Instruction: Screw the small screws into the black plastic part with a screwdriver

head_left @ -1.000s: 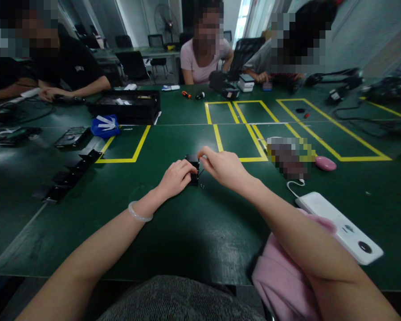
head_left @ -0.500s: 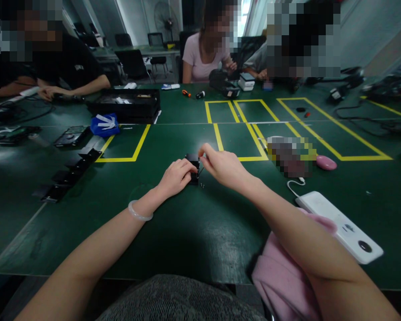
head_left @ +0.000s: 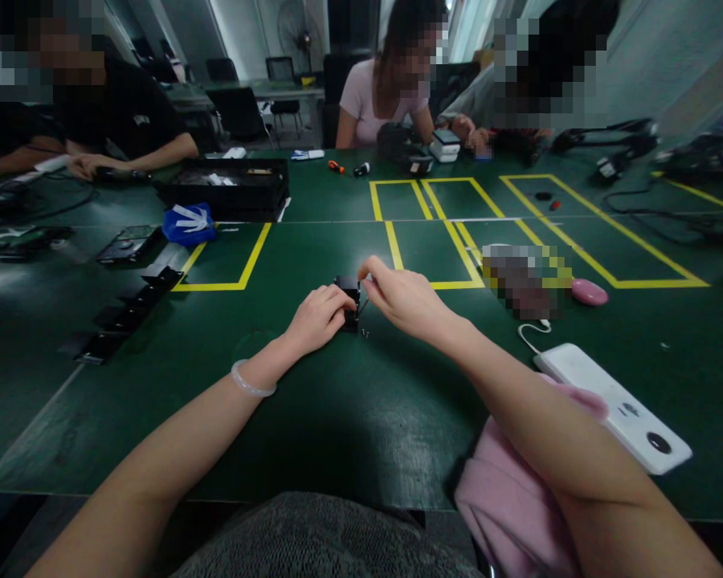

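A small black block-shaped part (head_left: 348,282) stands on the green table in front of me. My left hand (head_left: 324,313) is closed around its near side, fingertips pressed on it. My right hand (head_left: 396,295) is at the part's right side, thumb and forefinger pinched together. A thin dark rod (head_left: 363,306) slants from under those fingers toward the part; its upper end is hidden, and I cannot make out its exact kind. Tiny screws (head_left: 365,332) lie on the table just right of the part's base.
Black brackets (head_left: 129,309) stand in a row at left, near a blue pouch (head_left: 188,223) and a black bin (head_left: 226,189). To the right lie a white power bank (head_left: 608,405), pink cloth (head_left: 506,498) and a pink oval object (head_left: 589,292). Several people sit across the table.
My hands and the black part have barely moved. Across the table, the person in the pink top has shifted right, one arm reaching toward the neighbouring person's hands.
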{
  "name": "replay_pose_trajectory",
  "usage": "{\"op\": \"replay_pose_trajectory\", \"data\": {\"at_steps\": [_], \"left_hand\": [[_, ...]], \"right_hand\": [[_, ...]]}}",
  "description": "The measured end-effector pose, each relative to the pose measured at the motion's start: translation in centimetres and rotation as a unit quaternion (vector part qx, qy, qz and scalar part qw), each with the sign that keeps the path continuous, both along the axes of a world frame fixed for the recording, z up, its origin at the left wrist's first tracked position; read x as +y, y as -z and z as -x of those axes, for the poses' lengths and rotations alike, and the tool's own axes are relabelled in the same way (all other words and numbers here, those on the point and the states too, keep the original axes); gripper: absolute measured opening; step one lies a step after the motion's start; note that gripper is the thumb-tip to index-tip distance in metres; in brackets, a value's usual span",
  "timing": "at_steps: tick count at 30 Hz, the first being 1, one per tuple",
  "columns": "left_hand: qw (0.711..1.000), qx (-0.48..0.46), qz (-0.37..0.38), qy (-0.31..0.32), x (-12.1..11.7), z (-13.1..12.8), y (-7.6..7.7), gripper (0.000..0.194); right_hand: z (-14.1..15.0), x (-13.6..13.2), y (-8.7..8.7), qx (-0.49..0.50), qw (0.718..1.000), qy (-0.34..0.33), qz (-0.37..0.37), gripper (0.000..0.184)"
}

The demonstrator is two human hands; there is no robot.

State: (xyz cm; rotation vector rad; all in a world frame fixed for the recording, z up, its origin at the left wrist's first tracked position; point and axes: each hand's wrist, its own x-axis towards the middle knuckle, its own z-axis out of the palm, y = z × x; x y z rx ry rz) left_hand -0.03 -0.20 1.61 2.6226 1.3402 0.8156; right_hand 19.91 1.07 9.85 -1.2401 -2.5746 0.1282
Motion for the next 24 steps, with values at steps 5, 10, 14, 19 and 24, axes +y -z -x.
{"op": "replay_pose_trajectory", "data": {"at_steps": [5,10,14,19,24], "left_hand": [[1.000,0.001,0.001,0.000,0.02,-0.01,0.00,0.021],[1.000,0.000,0.001,-0.001,0.05,0.02,0.04,0.021],[1.000,0.001,0.005,-0.004,0.02,0.06,0.07,0.021],[1.000,-0.003,0.011,-0.004,-0.04,0.05,-0.01,0.020],[1.000,-0.003,0.008,-0.003,-0.01,0.02,-0.03,0.021]], "right_hand": [[0.21,-0.32,-0.47,-0.052,0.998,0.018,-0.008,0.037],[0.31,-0.52,-0.51,-0.036,0.999,-0.002,-0.009,0.036],[0.35,-0.56,-0.53,-0.063,0.998,0.004,-0.028,0.038],[0.48,-0.67,-0.55,-0.061,0.998,0.012,-0.027,0.036],[0.29,-0.49,-0.31,-0.031,0.999,-0.008,-0.022,0.037]]}}
